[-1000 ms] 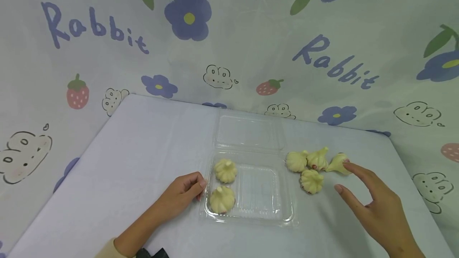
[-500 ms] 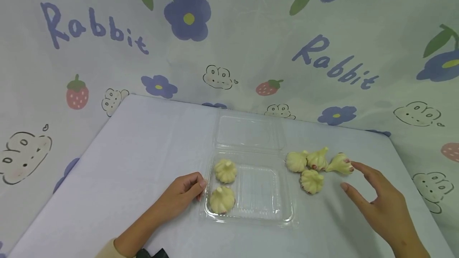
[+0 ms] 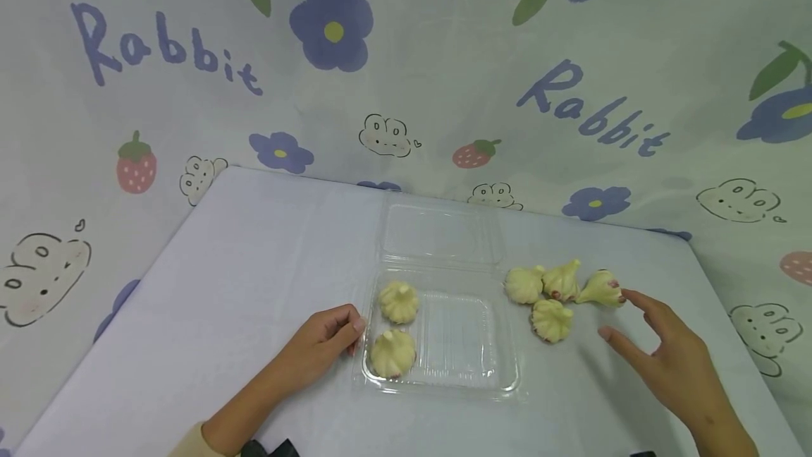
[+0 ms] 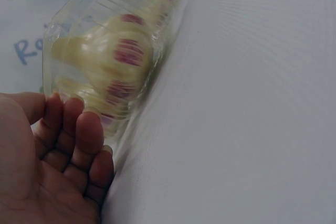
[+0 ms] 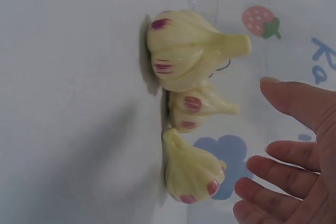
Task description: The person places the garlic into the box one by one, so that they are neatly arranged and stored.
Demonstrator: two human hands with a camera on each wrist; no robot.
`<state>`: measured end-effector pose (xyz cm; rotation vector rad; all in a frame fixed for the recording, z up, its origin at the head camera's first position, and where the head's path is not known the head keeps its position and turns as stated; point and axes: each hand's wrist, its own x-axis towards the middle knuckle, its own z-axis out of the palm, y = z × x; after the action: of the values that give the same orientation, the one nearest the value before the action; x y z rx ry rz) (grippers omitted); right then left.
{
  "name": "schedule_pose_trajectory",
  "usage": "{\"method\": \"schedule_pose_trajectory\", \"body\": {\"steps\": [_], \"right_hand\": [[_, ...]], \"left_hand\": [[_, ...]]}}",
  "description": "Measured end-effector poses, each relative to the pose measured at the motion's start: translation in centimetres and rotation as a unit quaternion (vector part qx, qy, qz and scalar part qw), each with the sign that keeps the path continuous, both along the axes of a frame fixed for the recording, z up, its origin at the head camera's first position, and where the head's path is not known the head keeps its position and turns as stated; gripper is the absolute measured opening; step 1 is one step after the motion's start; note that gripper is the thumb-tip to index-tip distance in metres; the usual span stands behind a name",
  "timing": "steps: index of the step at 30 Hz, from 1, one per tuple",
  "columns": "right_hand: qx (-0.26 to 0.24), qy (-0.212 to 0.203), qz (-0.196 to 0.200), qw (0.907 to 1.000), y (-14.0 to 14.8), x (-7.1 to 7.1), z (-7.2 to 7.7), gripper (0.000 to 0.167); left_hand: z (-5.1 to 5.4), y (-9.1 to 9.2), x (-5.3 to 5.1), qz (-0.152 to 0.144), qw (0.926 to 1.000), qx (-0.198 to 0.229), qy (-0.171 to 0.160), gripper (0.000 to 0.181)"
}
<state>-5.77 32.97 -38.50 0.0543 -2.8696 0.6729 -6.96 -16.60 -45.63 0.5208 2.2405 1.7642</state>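
Observation:
A clear plastic clamshell box (image 3: pixel 459 340) lies with its lid (image 3: pixel 442 233) folded back. Two garlic bulbs stand in its left side, a rear bulb (image 3: pixel 399 302) and a front bulb (image 3: pixel 393 354). My left hand (image 3: pixel 322 344) pinches the box's left rim between thumb and curled fingers; the left wrist view shows the fingertips (image 4: pixel 90 129) at that rim. To the box's right, several more bulbs sit close together, including a front one (image 3: pixel 552 321). One bulb (image 3: pixel 601 289) lies on its side, and my right hand (image 3: pixel 672 358) hovers just right of it, fingers spread, holding nothing.
A white cloth covers the table (image 3: pixel 273 245). Behind it hangs a printed curtain (image 3: pixel 431 69) with flowers, strawberries and rabbits. A dark object (image 3: pixel 273 450) shows below the left forearm.
My right hand draws back to the right from the lying bulb, then shifts slightly left again. The left hand, the box and the bulbs stay in place.

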Motion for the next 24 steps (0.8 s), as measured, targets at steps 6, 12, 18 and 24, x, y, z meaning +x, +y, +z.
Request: {"method": "schedule_pose_trajectory", "body": {"steps": [6, 12, 18, 24], "right_hand": [[-0.014, 0.002, 0.024, 0.9996, -0.1, -0.3, -0.6, 0.071], [-0.001, 0.002, 0.034, 0.9994, -0.2, -0.5, -0.8, 0.07], [0.015, 0.04, 0.038, 0.9984, 0.1, -0.8, -1.1, 0.07], [0.025, 0.044, 0.044, 0.9977, 0.2, -1.2, -1.3, 0.075]], "left_hand": [[0.0, 0.0, 0.0, 0.0, 1.0, -0.001, 0.002, 0.027], [-0.1, 0.0, -0.1, -0.003, 1.0, 0.005, 0.002, 0.027], [0.1, 0.0, 0.0, -0.003, 1.0, 0.002, 0.001, 0.027], [0.1, 0.1, 0.1, 0.0, 1.0, 0.001, 0.0, 0.027]]}}
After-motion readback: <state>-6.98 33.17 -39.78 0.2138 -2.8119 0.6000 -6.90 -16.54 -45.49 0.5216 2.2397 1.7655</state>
